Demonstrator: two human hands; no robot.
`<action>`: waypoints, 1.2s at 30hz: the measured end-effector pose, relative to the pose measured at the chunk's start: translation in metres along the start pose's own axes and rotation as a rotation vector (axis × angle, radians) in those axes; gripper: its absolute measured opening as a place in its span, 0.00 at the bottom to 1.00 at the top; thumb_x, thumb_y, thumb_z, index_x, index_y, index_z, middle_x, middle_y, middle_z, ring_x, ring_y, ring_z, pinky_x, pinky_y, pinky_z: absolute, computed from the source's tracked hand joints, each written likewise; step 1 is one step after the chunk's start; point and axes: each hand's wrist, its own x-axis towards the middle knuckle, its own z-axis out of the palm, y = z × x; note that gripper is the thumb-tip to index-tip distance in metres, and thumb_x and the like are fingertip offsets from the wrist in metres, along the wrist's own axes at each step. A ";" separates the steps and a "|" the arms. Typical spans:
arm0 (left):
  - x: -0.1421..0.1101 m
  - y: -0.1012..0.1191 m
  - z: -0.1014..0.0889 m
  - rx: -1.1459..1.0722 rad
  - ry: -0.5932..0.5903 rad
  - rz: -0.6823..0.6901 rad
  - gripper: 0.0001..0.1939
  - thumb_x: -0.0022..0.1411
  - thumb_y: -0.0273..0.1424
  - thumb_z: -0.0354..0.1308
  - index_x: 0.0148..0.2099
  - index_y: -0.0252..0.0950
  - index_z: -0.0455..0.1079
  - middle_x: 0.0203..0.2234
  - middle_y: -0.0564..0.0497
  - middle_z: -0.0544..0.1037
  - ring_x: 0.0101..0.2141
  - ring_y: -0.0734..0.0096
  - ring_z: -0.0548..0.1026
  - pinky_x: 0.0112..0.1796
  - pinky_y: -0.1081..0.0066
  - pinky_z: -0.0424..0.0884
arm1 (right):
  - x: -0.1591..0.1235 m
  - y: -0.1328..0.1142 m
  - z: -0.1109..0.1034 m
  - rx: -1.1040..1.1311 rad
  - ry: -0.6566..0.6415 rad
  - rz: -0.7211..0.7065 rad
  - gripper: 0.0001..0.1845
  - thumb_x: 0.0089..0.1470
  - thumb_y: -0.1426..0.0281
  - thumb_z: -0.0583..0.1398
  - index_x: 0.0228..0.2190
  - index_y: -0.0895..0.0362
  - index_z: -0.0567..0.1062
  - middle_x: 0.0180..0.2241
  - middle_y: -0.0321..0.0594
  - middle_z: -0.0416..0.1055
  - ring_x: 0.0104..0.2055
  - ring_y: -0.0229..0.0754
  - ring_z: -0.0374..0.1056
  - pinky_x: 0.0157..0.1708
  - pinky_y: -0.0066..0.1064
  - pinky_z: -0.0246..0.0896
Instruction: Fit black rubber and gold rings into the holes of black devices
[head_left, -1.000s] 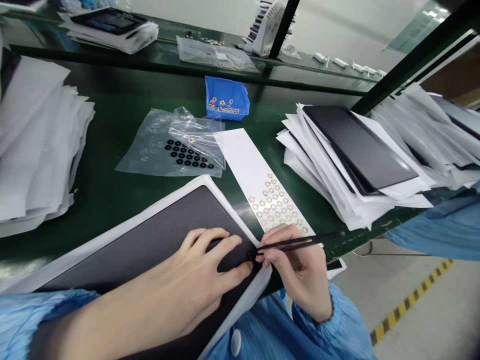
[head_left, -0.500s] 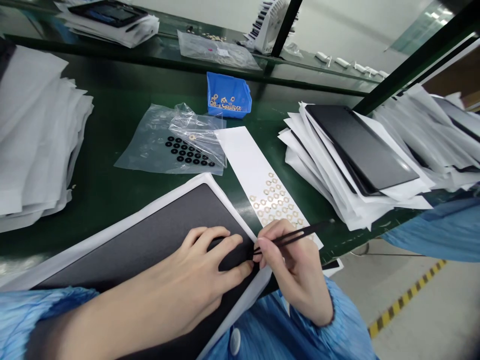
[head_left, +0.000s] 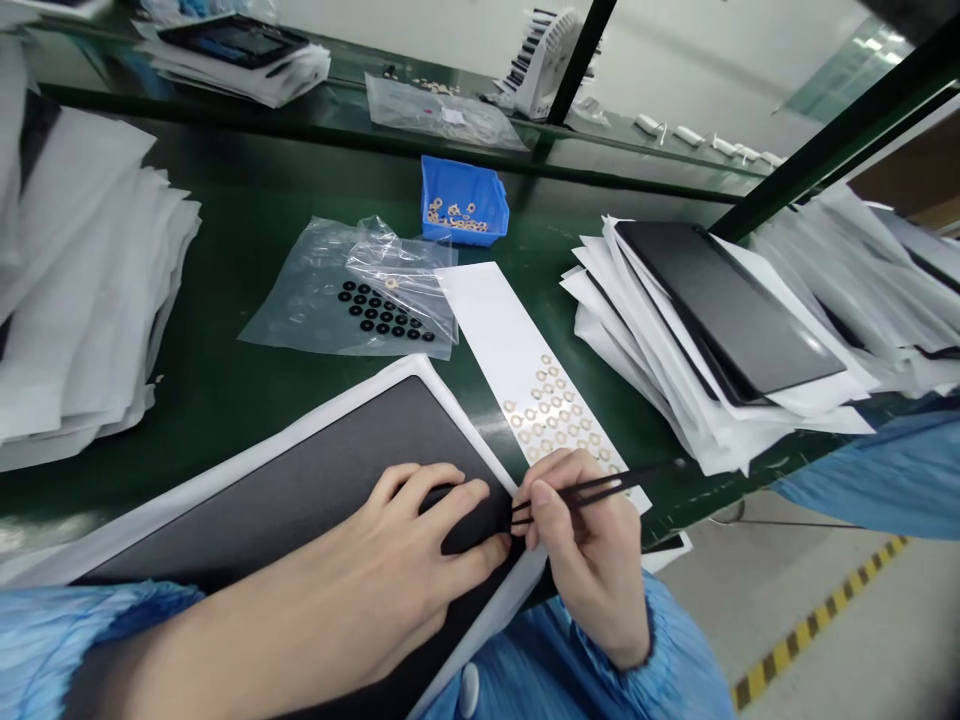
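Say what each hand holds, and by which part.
The right hand pinches black tweezers around their middle; the left hand lies on a dark panel, holding nothing visible.

A white desk fan (head_left: 541,78) stands on the glass shelf (head_left: 645,150); yellow-black hazard tape (head_left: 817,620) lines the floor (head_left: 885,640).

Tweezers (head_left: 600,486) — anything at tips too small to tell; dark panel (head_left: 300,450) — lower end cut off

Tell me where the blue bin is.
In the head view, the blue bin sits top centre on the green bench, just beyond the clear plastic bag and the white strip.
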 end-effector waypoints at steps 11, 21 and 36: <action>0.002 0.000 0.001 0.010 0.043 0.012 0.22 0.57 0.26 0.56 0.54 0.41 0.63 0.47 0.47 0.68 0.47 0.57 0.63 0.42 0.63 0.62 | 0.002 0.000 -0.003 -0.021 -0.034 -0.022 0.09 0.58 0.76 0.52 0.26 0.55 0.64 0.23 0.36 0.65 0.24 0.37 0.65 0.22 0.29 0.61; 0.003 -0.001 -0.005 -0.001 -0.011 0.033 0.24 0.59 0.22 0.52 0.57 0.40 0.61 0.49 0.45 0.67 0.49 0.57 0.62 0.43 0.62 0.63 | 0.003 0.005 -0.007 0.184 -0.071 0.027 0.10 0.60 0.74 0.52 0.27 0.57 0.66 0.24 0.35 0.65 0.20 0.32 0.66 0.17 0.23 0.63; 0.003 0.000 -0.003 -0.016 -0.024 0.018 0.25 0.59 0.21 0.51 0.58 0.42 0.61 0.48 0.45 0.67 0.49 0.56 0.63 0.43 0.61 0.64 | 0.002 0.008 -0.012 0.248 -0.107 -0.014 0.05 0.60 0.71 0.55 0.31 0.56 0.69 0.28 0.37 0.67 0.19 0.33 0.65 0.18 0.25 0.66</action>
